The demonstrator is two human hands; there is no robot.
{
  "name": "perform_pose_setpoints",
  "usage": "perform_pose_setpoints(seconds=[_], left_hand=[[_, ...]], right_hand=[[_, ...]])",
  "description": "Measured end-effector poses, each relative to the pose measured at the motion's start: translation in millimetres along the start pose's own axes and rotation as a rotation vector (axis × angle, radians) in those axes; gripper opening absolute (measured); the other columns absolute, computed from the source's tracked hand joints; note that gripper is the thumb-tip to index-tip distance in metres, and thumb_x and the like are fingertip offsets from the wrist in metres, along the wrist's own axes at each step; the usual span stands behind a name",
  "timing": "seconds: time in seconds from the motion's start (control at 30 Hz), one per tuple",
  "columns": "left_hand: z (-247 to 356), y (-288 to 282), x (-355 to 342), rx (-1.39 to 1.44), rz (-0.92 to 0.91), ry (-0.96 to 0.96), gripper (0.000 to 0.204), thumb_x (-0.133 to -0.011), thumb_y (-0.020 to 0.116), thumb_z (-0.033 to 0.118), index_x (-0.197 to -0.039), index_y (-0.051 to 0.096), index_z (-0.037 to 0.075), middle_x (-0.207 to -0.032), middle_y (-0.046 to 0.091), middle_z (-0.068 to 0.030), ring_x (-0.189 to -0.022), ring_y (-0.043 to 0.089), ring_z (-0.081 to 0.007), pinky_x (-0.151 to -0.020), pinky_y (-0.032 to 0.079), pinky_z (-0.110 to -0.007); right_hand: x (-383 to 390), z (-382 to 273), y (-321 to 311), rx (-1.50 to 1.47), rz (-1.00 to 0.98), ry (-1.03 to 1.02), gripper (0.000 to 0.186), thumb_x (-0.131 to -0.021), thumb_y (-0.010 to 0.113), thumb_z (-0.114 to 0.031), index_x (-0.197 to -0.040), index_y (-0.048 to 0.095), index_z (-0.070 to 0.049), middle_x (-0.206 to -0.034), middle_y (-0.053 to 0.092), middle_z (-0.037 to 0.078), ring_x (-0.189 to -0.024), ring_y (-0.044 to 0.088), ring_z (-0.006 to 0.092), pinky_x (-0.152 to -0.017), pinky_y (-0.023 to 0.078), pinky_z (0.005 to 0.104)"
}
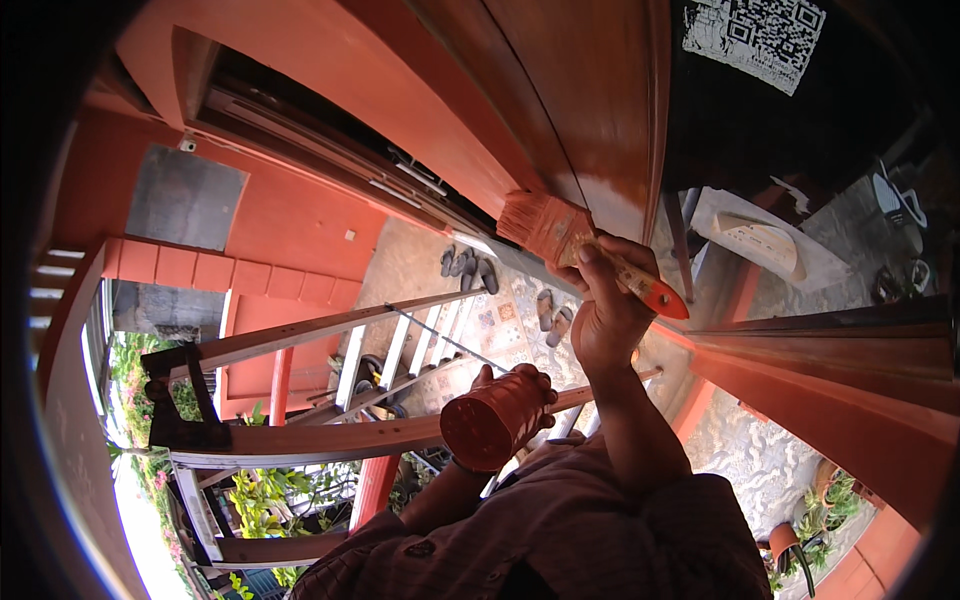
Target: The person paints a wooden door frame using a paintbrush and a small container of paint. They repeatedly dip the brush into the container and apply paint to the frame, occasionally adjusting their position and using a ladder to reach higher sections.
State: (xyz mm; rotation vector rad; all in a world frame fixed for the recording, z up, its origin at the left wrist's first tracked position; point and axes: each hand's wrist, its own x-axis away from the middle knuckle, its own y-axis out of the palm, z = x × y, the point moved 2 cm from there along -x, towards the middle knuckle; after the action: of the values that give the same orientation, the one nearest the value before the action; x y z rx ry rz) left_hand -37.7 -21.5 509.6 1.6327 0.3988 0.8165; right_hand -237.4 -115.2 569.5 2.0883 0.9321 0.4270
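My right hand (615, 300) grips a wide paintbrush (650, 288) by its paint-smeared handle, which ends in a red-orange tip. The brush's bristles, coated in terracotta paint, are raised against or just in front of the orange wall (440, 100), beside a varnished brown wood panel (600, 90); I cannot tell whether they touch. Lower down, my left hand (541, 388) is wrapped round a red paint-covered cup (490, 425), held in front of my chest. The cup is tilted, and its inside is hidden from this view.
A metal stepladder (300, 340) stands close on my left, reaching down to the tiled floor (500, 315). Several sandals (466, 264) lie on the floor below. Dark reflective glass (800, 140) is at my right. Potted plants (830, 495) stand at lower right.
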Motion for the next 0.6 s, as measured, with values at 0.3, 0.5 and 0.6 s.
perform_pose_setpoints(seconds=[0.3,0.5,0.6], left_hand=[[2,-1,2,-0.012,-0.011,-0.008,0.066,-0.107,0.057,0.06,-0.136,0.06,0.0,-0.133,0.063,-0.0235,-0.128,0.059,-0.0424,-0.104,0.056,-0.06],[0,-3,2,-0.015,-0.042,-0.014,0.066,-0.107,0.058,0.06,-0.136,0.06,0.001,-0.133,0.064,-0.0227,-0.129,0.058,-0.0409,-0.104,0.055,-0.059],[-1,-2,4,-0.029,-0.033,-0.002,0.064,-0.107,0.059,0.06,-0.135,0.061,0.002,-0.132,0.064,-0.0223,-0.128,0.059,-0.0403,-0.102,0.056,-0.058]], right_hand=[[3,16,-26,0.065,-0.018,0.022,0.024,-0.1,0.073,-0.002,-0.119,0.06,0.005,-0.121,0.065,0.014,-0.106,0.074,0.0247,-0.086,0.071,0.0401],[13,12,-49,0.14,0.011,0.027,0.024,-0.1,0.074,-0.003,-0.119,0.061,0.003,-0.12,0.066,0.014,-0.101,0.074,0.0225,-0.085,0.07,0.0378],[19,0,-61,0.273,0.007,-0.01,0.023,-0.1,0.074,-0.003,-0.119,0.062,0.002,-0.118,0.068,0.013,-0.101,0.074,0.0208,-0.083,0.067,0.0349]])
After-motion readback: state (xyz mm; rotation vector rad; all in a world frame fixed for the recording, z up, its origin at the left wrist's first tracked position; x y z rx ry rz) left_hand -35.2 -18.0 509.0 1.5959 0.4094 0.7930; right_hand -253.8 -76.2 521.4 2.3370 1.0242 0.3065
